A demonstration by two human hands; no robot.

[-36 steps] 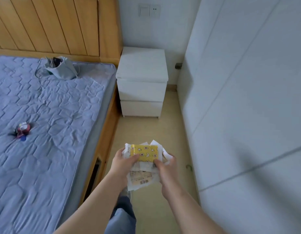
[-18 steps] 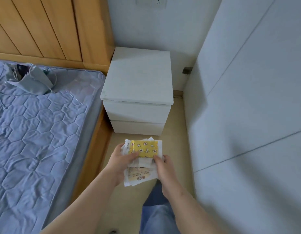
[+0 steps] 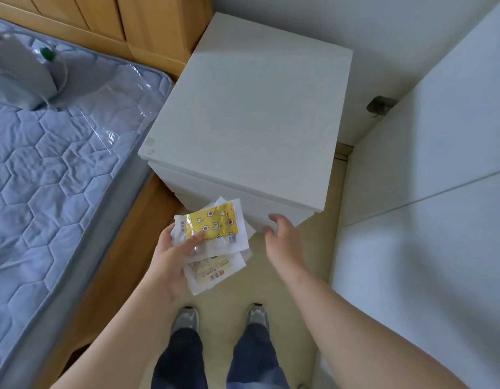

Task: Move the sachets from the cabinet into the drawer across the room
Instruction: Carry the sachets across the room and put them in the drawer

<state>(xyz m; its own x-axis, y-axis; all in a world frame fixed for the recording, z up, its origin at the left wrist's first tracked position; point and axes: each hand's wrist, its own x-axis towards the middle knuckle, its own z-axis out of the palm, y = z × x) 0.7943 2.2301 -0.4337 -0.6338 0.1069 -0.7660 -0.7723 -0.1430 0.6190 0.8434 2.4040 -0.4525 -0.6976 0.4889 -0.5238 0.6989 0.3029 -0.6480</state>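
Upper left of the frame, a grey pouch [image 3: 19, 71] lies on the blue quilted mattress [image 3: 47, 178], which fills the left side inside a wooden bed frame [image 3: 125, 265]. Lower centre, the left hand [image 3: 170, 256] grips a fanned stack of sachets [image 3: 218, 270], thumb pressed on the yellow star-patterned sachet [image 3: 212, 224] on top. The stack is in the air just in front of the white nightstand [image 3: 249, 116], whose upper drawer [image 3: 229, 189] is closed. Right of the stack, the right hand [image 3: 282, 234] holds nothing, fingers loosely spread by the nightstand's front; whether they touch it cannot be told. White wall panels [image 3: 425, 192] fill the right side
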